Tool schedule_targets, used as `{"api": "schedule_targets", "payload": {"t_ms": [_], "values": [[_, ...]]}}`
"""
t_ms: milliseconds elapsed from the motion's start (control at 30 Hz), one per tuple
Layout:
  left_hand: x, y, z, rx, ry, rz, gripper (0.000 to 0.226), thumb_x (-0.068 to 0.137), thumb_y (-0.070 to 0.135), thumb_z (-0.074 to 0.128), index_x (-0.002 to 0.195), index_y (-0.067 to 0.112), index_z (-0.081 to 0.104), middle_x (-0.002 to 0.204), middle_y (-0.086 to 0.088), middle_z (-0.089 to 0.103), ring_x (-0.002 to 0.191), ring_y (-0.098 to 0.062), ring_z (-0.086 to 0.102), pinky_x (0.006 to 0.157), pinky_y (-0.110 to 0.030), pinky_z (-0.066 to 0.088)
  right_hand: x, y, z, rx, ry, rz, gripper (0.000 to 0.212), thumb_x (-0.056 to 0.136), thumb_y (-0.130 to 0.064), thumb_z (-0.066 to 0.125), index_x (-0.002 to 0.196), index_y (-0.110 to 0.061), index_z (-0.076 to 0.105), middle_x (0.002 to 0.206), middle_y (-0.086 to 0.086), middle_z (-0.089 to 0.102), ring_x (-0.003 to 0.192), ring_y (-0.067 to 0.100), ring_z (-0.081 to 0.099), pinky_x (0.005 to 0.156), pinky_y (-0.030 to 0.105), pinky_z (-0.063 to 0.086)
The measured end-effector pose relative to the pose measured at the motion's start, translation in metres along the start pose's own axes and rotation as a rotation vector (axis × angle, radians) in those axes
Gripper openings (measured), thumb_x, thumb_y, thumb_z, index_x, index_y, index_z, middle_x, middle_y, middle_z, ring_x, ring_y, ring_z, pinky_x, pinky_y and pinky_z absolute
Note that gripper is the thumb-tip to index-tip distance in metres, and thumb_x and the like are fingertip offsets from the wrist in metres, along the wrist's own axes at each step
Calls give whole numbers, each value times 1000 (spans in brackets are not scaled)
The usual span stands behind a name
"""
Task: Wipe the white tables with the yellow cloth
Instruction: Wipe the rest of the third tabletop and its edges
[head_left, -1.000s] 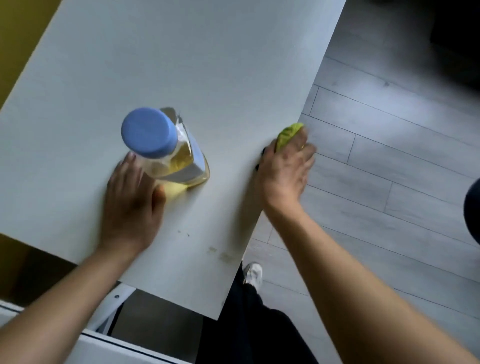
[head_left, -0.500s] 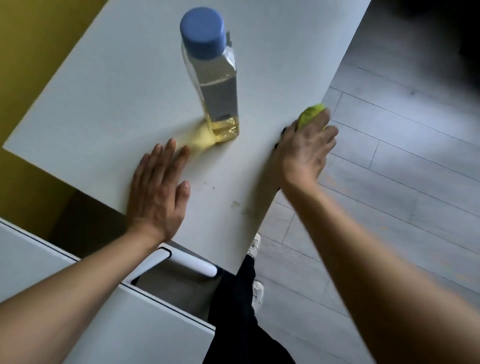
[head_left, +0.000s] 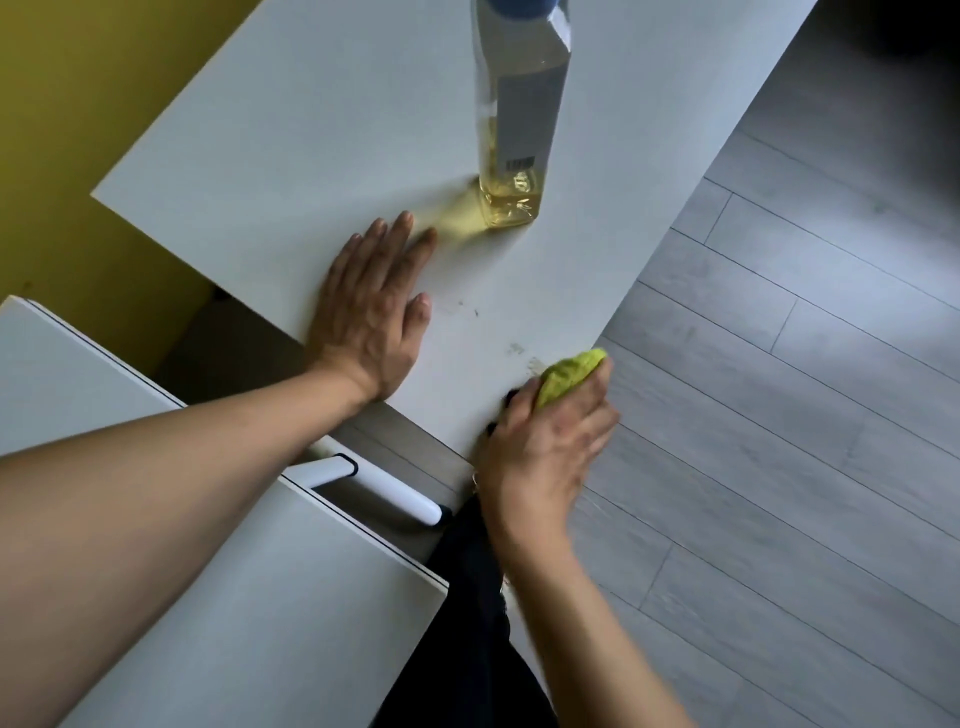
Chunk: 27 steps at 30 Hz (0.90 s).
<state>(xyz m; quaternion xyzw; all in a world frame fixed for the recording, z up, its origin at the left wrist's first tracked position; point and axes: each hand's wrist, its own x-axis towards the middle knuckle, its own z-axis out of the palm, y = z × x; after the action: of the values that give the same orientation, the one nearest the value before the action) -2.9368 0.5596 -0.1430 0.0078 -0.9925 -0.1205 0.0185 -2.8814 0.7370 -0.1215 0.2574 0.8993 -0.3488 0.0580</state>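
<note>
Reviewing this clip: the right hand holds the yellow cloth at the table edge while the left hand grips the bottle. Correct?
Not quite. In the head view the left hand lies flat on the white table, apart from the bottle. The right hand does hold the yellow cloth at the table edge.

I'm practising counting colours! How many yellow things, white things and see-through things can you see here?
Yellow: 1, the yellow cloth in the right hand.
White: 2, the white table under the left hand, and a second white table.
See-through: 1, the bottle.
Total: 4
</note>
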Motion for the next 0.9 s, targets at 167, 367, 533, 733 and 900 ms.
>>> {"api": "schedule_targets", "payload": {"t_ms": [167,367,533,733,900], "values": [[-1,-1,0,6,11,7,67,99,38,34,163,20,35,171,-8,27,158,-32,25,131,-42,11,115,-39,-12,-54,92,-6,65,102,-37,44,157,-13,17,139,16,37,128,37,39,103,47,40],[0,-1,1,-6,31,6,67,98,37,36,162,20,36,171,-9,28,157,-33,26,130,-41,10,180,-70,-21,-128,115,39,62,104,-33,42,157,-14,16,144,13,35,131,31,40,98,41,43],[0,0,0,-12,49,4,67,97,34,39,162,19,37,170,-10,30,156,-34,29,130,-43,12,124,-52,-16,-147,93,20,64,102,-36,44,156,-13,18,137,15,38,127,36,41,100,48,44],[0,2,-3,-16,33,-3,66,97,32,41,161,18,38,169,-11,31,155,-36,31,129,-49,19,26,-28,-23,-250,-149,69,74,101,-37,46,157,-11,6,134,18,34,125,39,39,101,50,40],[0,4,-5,-20,10,-8,67,96,32,41,161,17,38,168,-12,33,154,-37,34,127,-51,22,20,-30,-55,-459,-375,-38,65,102,-30,47,152,-8,13,132,17,38,124,37,42,91,44,40]]}}
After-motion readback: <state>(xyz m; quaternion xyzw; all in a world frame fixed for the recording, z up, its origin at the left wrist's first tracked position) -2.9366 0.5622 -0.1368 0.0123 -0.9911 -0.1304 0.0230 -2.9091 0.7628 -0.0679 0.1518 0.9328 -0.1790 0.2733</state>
